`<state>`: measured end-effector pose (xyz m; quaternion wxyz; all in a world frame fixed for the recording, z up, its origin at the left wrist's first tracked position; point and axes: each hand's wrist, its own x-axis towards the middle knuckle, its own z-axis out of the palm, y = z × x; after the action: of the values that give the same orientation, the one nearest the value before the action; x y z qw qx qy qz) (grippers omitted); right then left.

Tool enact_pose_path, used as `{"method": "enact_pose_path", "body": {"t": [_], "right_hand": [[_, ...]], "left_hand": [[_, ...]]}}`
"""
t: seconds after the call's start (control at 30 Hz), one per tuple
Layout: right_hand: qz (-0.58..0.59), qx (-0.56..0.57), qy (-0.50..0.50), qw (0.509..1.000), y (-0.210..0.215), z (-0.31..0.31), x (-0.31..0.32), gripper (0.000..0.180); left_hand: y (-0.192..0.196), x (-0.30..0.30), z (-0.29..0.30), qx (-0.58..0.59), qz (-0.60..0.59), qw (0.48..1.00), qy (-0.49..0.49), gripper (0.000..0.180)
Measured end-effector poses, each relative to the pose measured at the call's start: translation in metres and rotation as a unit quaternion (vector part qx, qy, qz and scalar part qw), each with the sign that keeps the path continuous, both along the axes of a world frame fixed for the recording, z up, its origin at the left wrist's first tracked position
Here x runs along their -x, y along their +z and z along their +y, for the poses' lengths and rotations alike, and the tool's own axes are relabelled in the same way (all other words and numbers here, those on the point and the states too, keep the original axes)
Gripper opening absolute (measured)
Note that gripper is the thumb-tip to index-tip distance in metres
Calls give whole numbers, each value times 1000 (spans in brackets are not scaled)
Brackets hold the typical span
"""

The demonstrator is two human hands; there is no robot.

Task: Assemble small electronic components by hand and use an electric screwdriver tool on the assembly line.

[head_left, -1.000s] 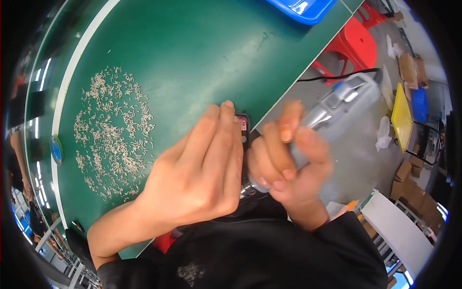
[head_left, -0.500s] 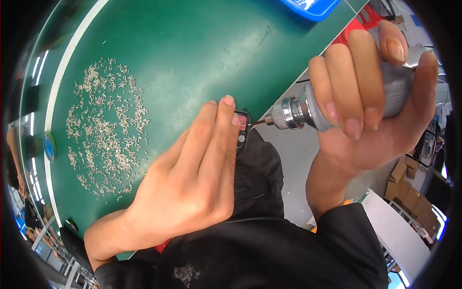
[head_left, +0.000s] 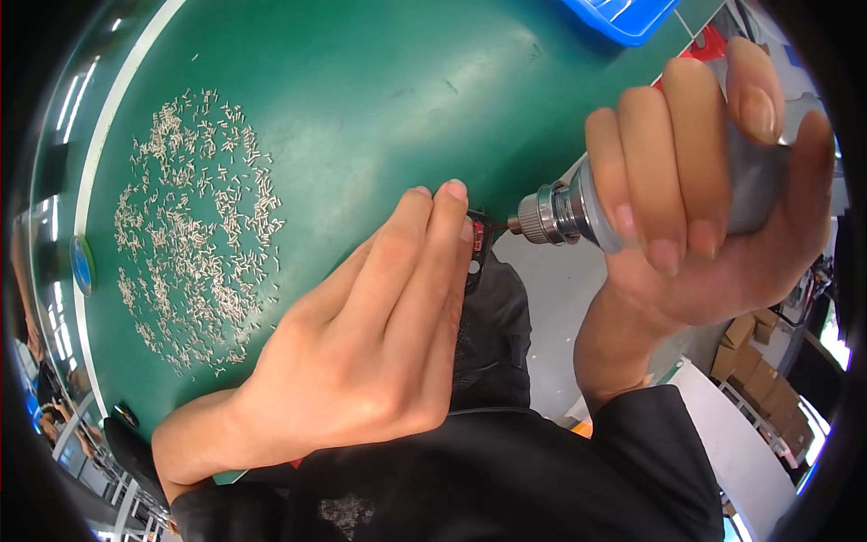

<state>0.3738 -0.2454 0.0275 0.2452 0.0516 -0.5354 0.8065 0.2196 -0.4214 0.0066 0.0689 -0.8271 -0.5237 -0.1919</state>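
My left hand (head_left: 361, 334) is closed over a small black housing (head_left: 474, 269) with red parts inside, held at the table's near edge; the fingers hide much of it. My right hand (head_left: 691, 226) wraps round a grey electric screwdriver (head_left: 546, 215) with a silver nose. Its thin bit points left and meets the housing's right side; the exact contact point is too small to make out. To the left, many small silver screws (head_left: 199, 253) lie scattered on the green table (head_left: 388, 117).
A blue plastic tray (head_left: 632, 36) stands at the table's far right. On the white line along the left edge sits a small round blue-and-green object (head_left: 83, 265). A black bag-like fabric (head_left: 497, 352) hangs below the housing. Cardboard boxes (head_left: 759, 379) are stacked at far right.
Both hands, the housing and the screwdriver sit slightly further right in the view. The screwdriver's nose is a little nearer the housing, with less of the bit showing. Both grips are unchanged.
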Motion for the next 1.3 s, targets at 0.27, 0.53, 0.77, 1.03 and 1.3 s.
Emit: {"method": "enact_pose_path", "body": {"t": [0.27,0.53,0.77,1.03,1.3], "right_hand": [[-23,12,40,999,6,-2,9,29],[7,-25,0,1000,4,-16,14,24],[68,26,-3,997,-3,-26,25,20],[151,189,-39,969,-10,-14,18,18],[149,292,-22,945,-41,-28,37,14]], "left_hand": [[-2,0,2,-12,-34,999,-6,30],[-1,5,3,-23,-54,998,-15,29],[13,4,-15,92,13,996,-13,37],[42,56,-109,74,-110,962,238,42],[41,141,-269,57,106,723,680,38]]}}
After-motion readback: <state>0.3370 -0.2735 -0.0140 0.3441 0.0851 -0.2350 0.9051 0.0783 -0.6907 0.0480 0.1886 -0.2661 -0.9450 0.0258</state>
